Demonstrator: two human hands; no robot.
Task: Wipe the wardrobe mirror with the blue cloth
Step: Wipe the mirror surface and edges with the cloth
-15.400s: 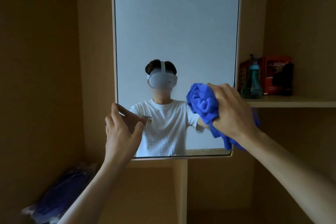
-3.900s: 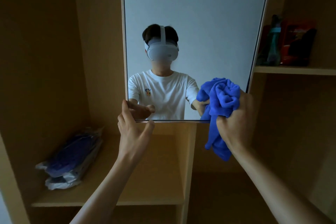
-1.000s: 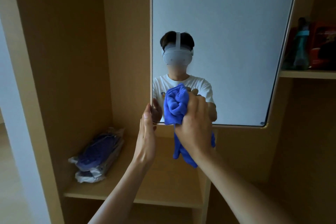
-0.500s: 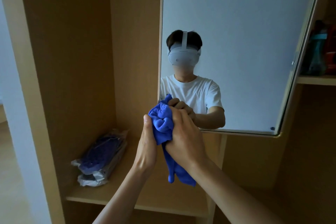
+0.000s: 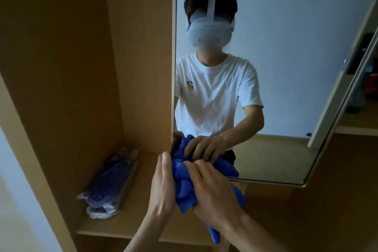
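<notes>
Writing first: nothing we can read. The headset in the reflection has a faint mark on its front, too small to make out. The white T-shirt has a small coloured chest emblem, no text. The plastic-wrapped blue package on the left wardrobe shelf has no legible label.

Mirror: tall panel, long axis vertical, left edge plumb in view, right edge slanting.

Blue cloth: bunched at the mirror's lower-left corner, touching the glass. Long axis runs roughly up-down, with a tail hanging below the mirror's bottom edge.

Right hand: fingers curled over the bunch, gripping it against the glass.

Left hand: edge-on, fingers straight and pointing up, palm flat against the cloth's left side, just beside the mirror's left edge. Fingertips are partly hidden, so we cannot tell whether they touch that edge.

Far right: right shelf with dark items, too blurred to identify.
</notes>
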